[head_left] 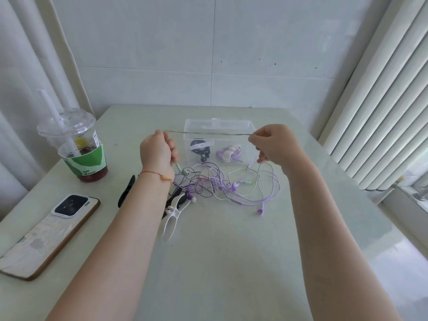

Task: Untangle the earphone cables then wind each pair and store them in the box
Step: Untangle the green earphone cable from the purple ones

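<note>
Pale green cable (208,133) is held stretched taut in a level line between both raised hands, in front of the clear plastic box (217,140). The left hand (158,151) is curled into a fist around one end, a green earbud (185,171) dangling just beneath it; the fingertips are hidden behind the knuckles, so the exact grip cannot be made out. The right hand (274,144) is pinched on the other end between thumb and forefinger, with more slack trailing from its lower fingers down to the table (231,262). Below, a tangle of purple and pale green cables (222,186) is spread out just in front of the box; which strand belongs to which pair cannot be told. Inside the box, a wound black pair (200,148) and a wound purple pair (228,152) are seen, each clipped with a white winder. A white clip (172,216) and a black clip (126,188) are partly covered by the left forearm. A phone (49,235) and an iced drink cup (78,147) are set at the left.
</note>
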A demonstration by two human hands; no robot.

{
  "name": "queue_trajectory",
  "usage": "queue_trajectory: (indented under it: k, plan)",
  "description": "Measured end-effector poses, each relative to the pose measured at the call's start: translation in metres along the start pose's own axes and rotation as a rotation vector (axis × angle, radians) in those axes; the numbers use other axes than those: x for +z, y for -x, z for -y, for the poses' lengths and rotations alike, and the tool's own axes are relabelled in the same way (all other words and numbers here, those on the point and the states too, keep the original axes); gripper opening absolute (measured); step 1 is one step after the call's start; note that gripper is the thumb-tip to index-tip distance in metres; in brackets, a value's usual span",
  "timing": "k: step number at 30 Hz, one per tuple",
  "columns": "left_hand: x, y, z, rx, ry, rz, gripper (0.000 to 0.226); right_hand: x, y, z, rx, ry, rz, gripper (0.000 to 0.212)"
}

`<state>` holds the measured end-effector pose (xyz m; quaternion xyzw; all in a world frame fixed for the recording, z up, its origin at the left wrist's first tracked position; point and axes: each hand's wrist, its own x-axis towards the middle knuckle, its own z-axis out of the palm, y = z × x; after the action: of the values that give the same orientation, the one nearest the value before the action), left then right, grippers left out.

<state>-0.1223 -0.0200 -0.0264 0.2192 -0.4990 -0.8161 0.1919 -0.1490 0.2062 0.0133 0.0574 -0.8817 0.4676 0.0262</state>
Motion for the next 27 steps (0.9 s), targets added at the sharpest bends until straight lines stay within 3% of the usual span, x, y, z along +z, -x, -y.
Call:
queue_trajectory:
  k: [4,7,9,12,16,18,21,24,27]
  plan:
    - [0.007,0.011,0.000,-0.231,0.147,0.322,0.034,-0.001,0.004,0.001,-0.018,0.077,0.055,0.026]
    - [0.015,0.025,0.003,-0.292,-0.048,0.520,0.027,0.014,0.009,0.014,-0.045,0.061,0.192,0.027]
    - [0.020,0.030,0.008,-0.263,-0.225,0.550,0.025,0.025,0.014,0.021,-0.079,0.015,0.299,0.029]
    - [0.022,0.033,0.016,-0.165,-0.380,0.538,0.032,0.035,0.020,0.025,-0.193,-0.004,0.348,0.032]
    - [0.019,0.030,0.014,-0.133,-0.293,0.549,0.022,0.038,0.021,0.021,-0.187,0.002,0.359,0.027]
    - [0.017,0.022,0.013,-0.110,-0.153,0.427,0.024,0.036,0.017,0.014,-0.152,0.146,0.286,0.027]
    - [0.002,0.004,0.009,-0.073,0.123,0.114,0.032,0.027,0.004,0.003,-0.112,0.300,0.055,0.007]
    - [-0.012,-0.006,0.004,-0.021,0.199,-0.021,0.031,0.015,-0.003,-0.002,-0.008,0.236,-0.135,0.026]
    - [-0.002,0.003,0.004,-0.023,0.059,0.099,0.021,0.012,0.004,0.005,0.069,0.247,0.004,0.046]
